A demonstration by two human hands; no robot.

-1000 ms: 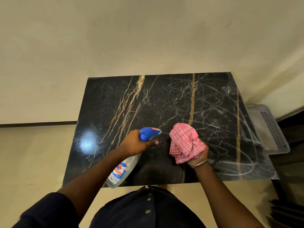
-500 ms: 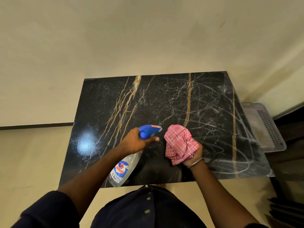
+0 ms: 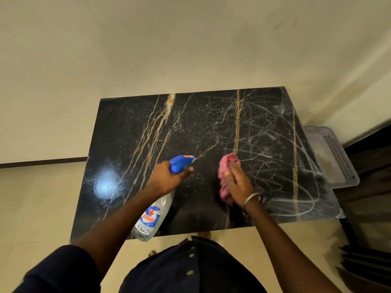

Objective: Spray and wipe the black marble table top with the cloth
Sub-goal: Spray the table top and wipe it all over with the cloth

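Note:
The black marble table top (image 3: 131, 132) with gold and white veins fills the middle of the view. White smear marks cover its right half. My left hand (image 3: 167, 178) grips a clear spray bottle (image 3: 151, 218) with a blue trigger head, nozzle pointing right over the table's middle. A thin jet of spray leaves the nozzle. My right hand (image 3: 238, 185) holds a bunched pink checked cloth (image 3: 224, 172) just above or on the surface, right of the nozzle; contact is unclear.
A grey perforated plastic basket (image 3: 336, 157) sits off the table's right edge. Dark furniture (image 3: 370, 240) stands at the lower right. A cream wall runs behind the table, and pale floor lies to its left. A light glare shines on the table's left part.
My right hand turned over, so its back now faces up and the cloth is bunched beneath it. The bottle stayed over the table's middle and now sprays.

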